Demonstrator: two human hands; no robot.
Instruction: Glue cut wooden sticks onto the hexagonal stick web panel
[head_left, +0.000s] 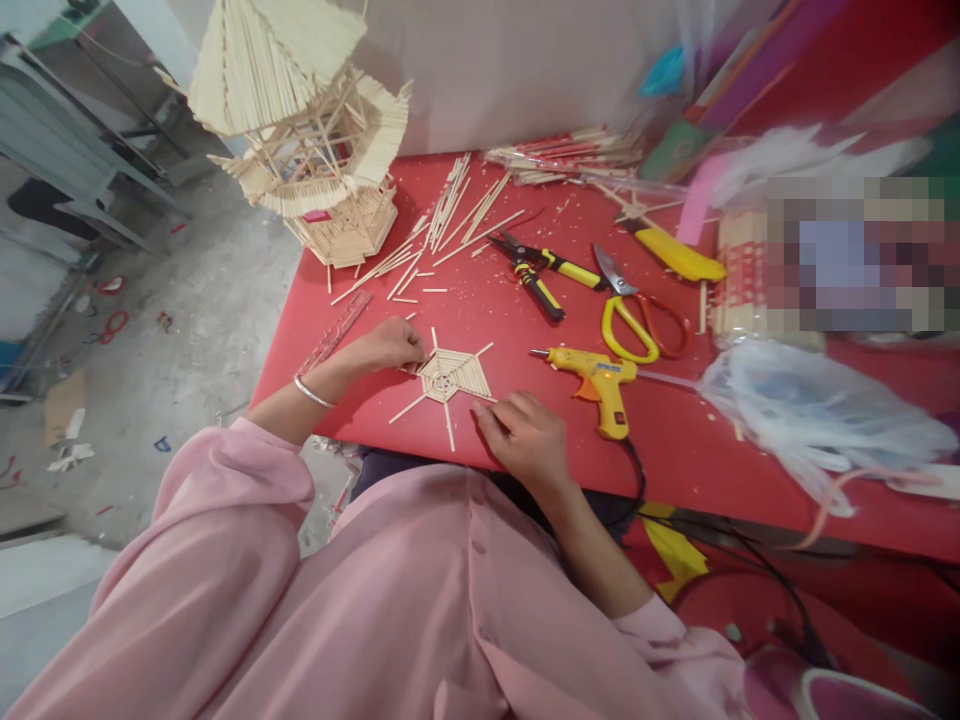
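A web-shaped hexagonal piece of thin wooden sticks (442,380) lies flat on the red tabletop, with spokes jutting beyond its woven middle. Its upper right section is filled with sticks further out than the rest. My left hand (395,343) is closed at the piece's left edge, fingertips together by a spoke; whatever they pinch is hidden. At the right edge, my right hand (525,432) has curled fingers, its thumb and index finger close to the end of a spoke. What lies between them is too small to make out.
A tiered stick pavilion (337,220) stands at the back left, beside loose sticks (450,205). Rightward lie pliers (536,275), scissors (626,305), a yellow glue gun (600,380) with a cord, a yellow-handled tool (679,252) and a plastic bag (810,400). A clear ruler (337,330) lies left.
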